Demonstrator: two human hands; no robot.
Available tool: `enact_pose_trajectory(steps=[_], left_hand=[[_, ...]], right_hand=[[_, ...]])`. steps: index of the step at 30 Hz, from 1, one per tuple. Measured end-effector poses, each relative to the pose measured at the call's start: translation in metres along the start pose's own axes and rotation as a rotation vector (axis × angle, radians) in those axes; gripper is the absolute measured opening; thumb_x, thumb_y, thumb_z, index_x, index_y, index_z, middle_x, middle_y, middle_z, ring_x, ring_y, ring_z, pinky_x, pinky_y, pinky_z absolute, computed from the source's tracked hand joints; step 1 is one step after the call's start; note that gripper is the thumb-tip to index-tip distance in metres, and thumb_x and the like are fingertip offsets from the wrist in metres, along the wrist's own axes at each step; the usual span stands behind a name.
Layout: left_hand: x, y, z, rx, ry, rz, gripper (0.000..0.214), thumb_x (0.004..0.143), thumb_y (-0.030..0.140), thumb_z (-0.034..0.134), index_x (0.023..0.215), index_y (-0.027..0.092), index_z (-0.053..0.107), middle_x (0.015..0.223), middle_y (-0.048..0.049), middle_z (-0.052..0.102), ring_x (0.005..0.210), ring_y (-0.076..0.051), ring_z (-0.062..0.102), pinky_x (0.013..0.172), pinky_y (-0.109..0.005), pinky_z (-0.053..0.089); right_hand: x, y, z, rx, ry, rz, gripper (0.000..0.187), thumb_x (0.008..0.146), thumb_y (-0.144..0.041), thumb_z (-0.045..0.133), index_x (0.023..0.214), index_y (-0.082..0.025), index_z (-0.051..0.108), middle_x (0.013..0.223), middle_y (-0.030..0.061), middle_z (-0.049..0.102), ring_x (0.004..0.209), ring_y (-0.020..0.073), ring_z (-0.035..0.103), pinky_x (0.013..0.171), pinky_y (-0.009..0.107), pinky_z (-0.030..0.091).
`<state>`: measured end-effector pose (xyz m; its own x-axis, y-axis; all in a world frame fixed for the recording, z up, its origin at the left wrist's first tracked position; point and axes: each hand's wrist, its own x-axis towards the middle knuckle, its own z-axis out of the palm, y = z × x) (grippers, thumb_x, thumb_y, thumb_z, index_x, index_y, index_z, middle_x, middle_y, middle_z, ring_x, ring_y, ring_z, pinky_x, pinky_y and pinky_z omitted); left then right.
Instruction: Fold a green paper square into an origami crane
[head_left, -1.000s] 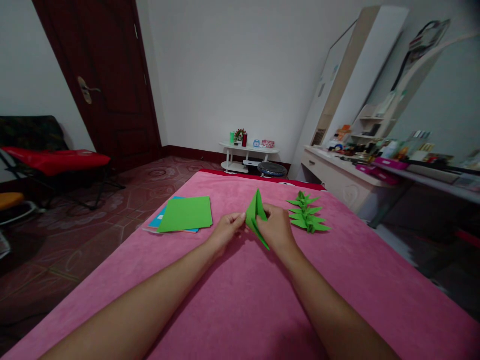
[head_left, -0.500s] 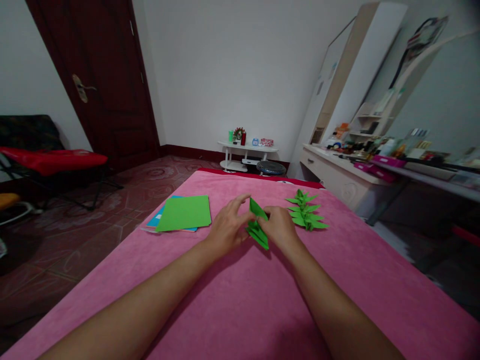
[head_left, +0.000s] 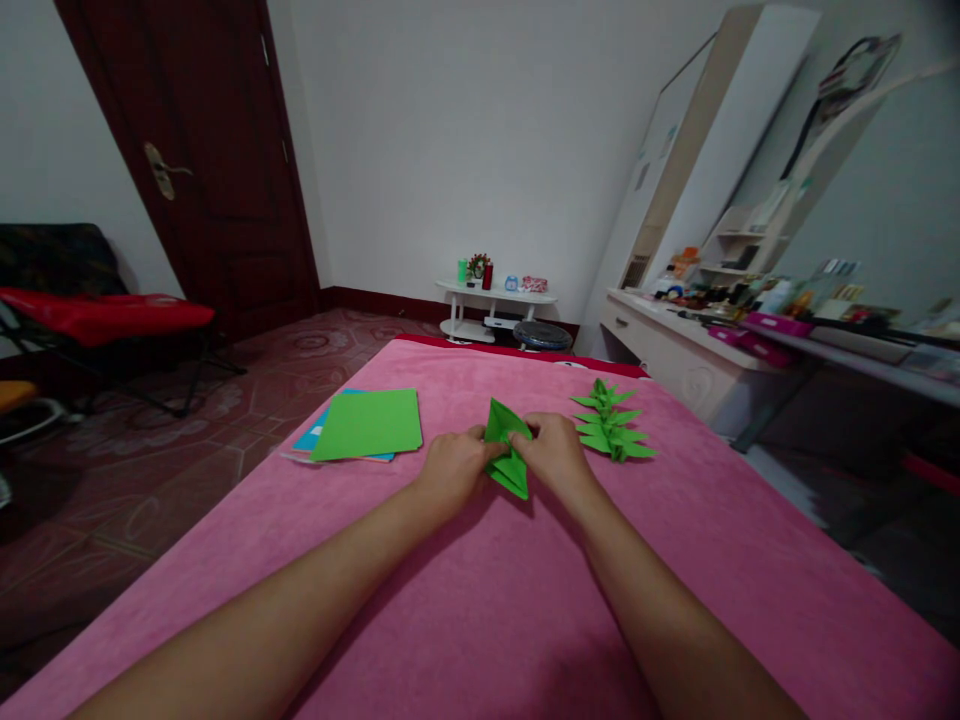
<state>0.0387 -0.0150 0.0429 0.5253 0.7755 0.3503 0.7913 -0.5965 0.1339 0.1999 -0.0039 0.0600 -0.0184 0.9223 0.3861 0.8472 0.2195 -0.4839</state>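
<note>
A folded green paper piece (head_left: 507, 456) rests low over the pink cloth (head_left: 480, 600), held between both hands. My left hand (head_left: 450, 470) pinches its left side with fingers closed. My right hand (head_left: 553, 455) grips its right side, fingers pressed on the top fold. Just to the right lies a finished green folded paper tree shape (head_left: 612, 428) with pointed tiers. A stack of flat paper sheets (head_left: 367, 425), green on top with blue beneath, lies to the left of my left hand.
The pink cloth covers a bed-like surface that ends at a red edge (head_left: 517, 352). Beyond stand a small white table (head_left: 496, 300) with small items, a dark door (head_left: 202, 160), a red chair (head_left: 97, 320) at left and a cluttered dresser (head_left: 720, 320) at right.
The green piece stood upright a second ago; it has been pressed lower and folded flatter. My left hand opened briefly, then closed on the paper again.
</note>
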Motion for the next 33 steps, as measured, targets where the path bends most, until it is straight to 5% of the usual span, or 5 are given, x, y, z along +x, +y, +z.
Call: enact_pose_trajectory(steps=[11, 18, 25, 29, 33], left_hand=[[0.0, 0.003, 0.0, 0.16, -0.065, 0.095, 0.024, 0.083, 0.016, 0.045, 0.091, 0.017, 0.067, 0.085, -0.0095, 0.065, 0.067, -0.021, 0.063, 0.059, -0.03, 0.046], [0.002, -0.005, -0.002, 0.142, -0.046, 0.095, 0.021, 0.081, 0.019, 0.05, 0.087, 0.019, 0.07, 0.087, -0.0079, 0.066, 0.069, -0.021, 0.063, 0.059, -0.029, 0.044], [-0.001, -0.006, -0.002, -0.305, 0.082, 0.118, 0.021, 0.077, 0.026, 0.059, 0.094, 0.029, 0.071, 0.097, -0.0013, 0.067, 0.082, -0.018, 0.062, 0.068, -0.026, 0.044], [0.006, -0.009, -0.001, -0.679, 0.195, 0.105, 0.015, 0.075, 0.022, 0.061, 0.086, 0.018, 0.071, 0.089, -0.0039, 0.067, 0.079, -0.017, 0.061, 0.069, -0.024, 0.044], [0.011, -0.009, 0.006, -0.929, 0.183, -0.079, 0.015, 0.07, 0.023, 0.066, 0.078, 0.011, 0.067, 0.07, -0.0028, 0.063, 0.06, -0.014, 0.056, 0.056, -0.022, 0.042]], right_hand=[[-0.006, -0.01, 0.0, -0.168, -0.109, -0.062, 0.013, 0.073, -0.021, 0.058, 0.065, -0.018, 0.067, 0.065, 0.004, 0.067, 0.059, 0.0139, 0.055, 0.052, 0.024, 0.026], [-0.005, -0.008, -0.011, -0.339, -0.091, -0.068, 0.012, 0.072, -0.028, 0.06, 0.07, -0.021, 0.07, 0.068, 0.0041, 0.068, 0.061, 0.0162, 0.057, 0.051, 0.026, 0.023], [0.0, -0.001, -0.013, -0.064, -0.098, -0.006, 0.01, 0.065, -0.019, 0.058, 0.062, -0.017, 0.067, 0.057, 0.0015, 0.063, 0.054, 0.013, 0.054, 0.049, 0.022, 0.028], [0.005, 0.005, -0.021, 0.322, -0.301, 0.109, 0.012, 0.064, -0.019, 0.056, 0.058, -0.014, 0.065, 0.044, -0.001, 0.054, 0.042, 0.0104, 0.047, 0.042, 0.02, 0.029], [0.006, 0.008, -0.025, 0.553, -0.441, 0.184, 0.011, 0.064, -0.022, 0.06, 0.06, -0.012, 0.064, 0.042, -0.0036, 0.051, 0.036, 0.0074, 0.043, 0.039, 0.019, 0.029]])
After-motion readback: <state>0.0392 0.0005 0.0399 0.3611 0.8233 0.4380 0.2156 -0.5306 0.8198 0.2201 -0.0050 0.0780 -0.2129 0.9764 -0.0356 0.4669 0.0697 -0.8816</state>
